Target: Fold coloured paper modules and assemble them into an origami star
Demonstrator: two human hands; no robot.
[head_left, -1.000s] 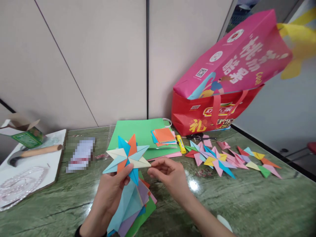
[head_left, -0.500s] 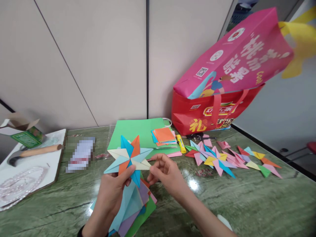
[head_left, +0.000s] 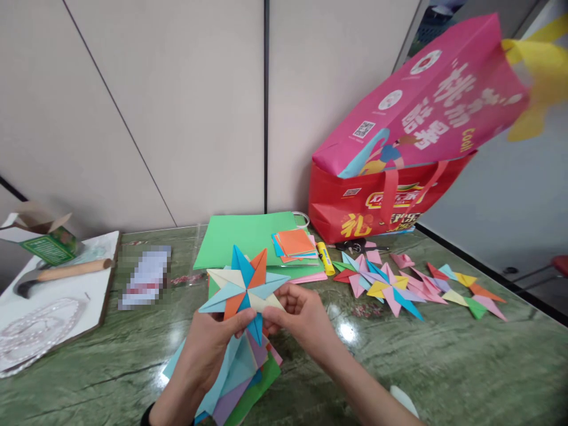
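Between my two hands, above the table, is a folded paper star [head_left: 245,291] with blue, orange, pale blue and cream points. My left hand [head_left: 213,337] pinches its lower left side, thumb on top near a blue point. My right hand [head_left: 298,313] grips the lower right side by a cream point; its fingertips are partly hidden behind the paper. Below the star lies a loose pile of coloured paper sheets [head_left: 239,378], pale blue, purple and green, partly covered by my left hand and forearm.
Green paper [head_left: 239,234] lies at the back with small orange squares [head_left: 296,242] on it and a yellow glue stick [head_left: 325,258] beside it. Several finished stars [head_left: 390,285] lie right. Red [head_left: 346,204] and pink bags [head_left: 412,106] stand behind. A wooden-handled sickle [head_left: 73,270] rests on a white board [head_left: 57,296] left.
The star has shifted right and slightly down. My right hand has closed further in on its lower right side, with the thumb now nearer the star's middle.
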